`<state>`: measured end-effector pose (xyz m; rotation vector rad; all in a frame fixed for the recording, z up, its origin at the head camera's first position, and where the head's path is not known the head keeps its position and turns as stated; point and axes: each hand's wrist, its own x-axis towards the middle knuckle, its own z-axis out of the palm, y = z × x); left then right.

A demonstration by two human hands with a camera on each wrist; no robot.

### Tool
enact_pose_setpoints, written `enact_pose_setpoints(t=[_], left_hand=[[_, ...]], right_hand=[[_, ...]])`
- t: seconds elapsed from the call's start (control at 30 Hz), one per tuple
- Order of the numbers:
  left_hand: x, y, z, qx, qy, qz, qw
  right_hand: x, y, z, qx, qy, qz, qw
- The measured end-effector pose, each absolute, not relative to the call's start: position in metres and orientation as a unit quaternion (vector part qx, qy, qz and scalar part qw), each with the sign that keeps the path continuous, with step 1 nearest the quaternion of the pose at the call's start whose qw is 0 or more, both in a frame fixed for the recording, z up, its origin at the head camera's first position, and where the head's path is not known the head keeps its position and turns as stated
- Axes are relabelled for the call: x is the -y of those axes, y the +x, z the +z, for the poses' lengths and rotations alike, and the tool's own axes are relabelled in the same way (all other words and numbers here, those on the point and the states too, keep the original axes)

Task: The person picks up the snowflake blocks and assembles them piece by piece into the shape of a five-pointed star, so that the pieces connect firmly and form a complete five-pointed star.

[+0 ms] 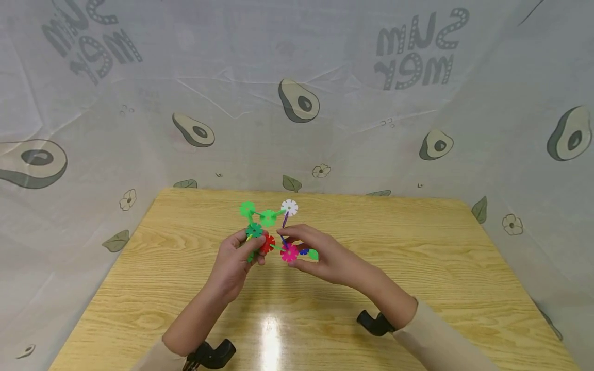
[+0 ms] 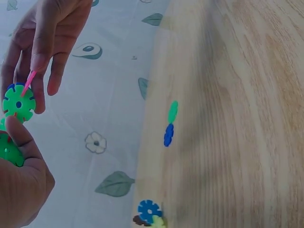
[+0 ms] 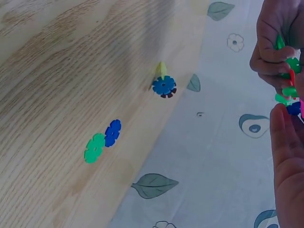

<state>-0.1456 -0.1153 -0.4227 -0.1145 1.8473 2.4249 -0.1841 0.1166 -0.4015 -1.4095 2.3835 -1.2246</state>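
Note:
Both hands hold a chain of slotted plastic snowflake discs above the wooden table. With thumb and fingers, my left hand (image 1: pixel 232 263) grips the linked discs around a dark green disc (image 1: pixel 253 230) and a red disc (image 1: pixel 267 243). My right hand (image 1: pixel 327 255) pinches a pink disc (image 1: pixel 290 253) at the chain's right side; in the left wrist view this pink disc (image 2: pixel 29 82) appears edge-on under the thumb. Light green discs (image 1: pixel 267 218), a white disc (image 1: pixel 290 207) and a purple disc (image 1: pixel 285 220) make up the far side. Fingers hide part of the chain.
On the wooden table (image 1: pixel 394 232) lie a loose green disc (image 3: pixel 94 148) and a blue disc (image 3: pixel 113 133), side by side. Another small group, a blue disc (image 3: pixel 164 85) with yellow and brown pieces, sits near the table's edge. A patterned curtain (image 1: pixel 241 154) stands behind the table.

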Motion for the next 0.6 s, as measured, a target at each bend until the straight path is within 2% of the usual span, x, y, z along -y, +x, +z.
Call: enact_pose_setpoints(t=[0.2, 0.6], left_hand=[[0.115, -0.146, -0.423, -0.598, -0.052, 0.799, 0.039], [0.116, -0.143, -0.434, -0.582, -0.079, 0.808, 0.053]], right_hand=[[-0.113, -0.185, -0.401, -0.792, -0.457, -0.403, 0.043], [-0.109, -0.184, -0.404, -0.799, -0.452, -0.391, 0.061]])
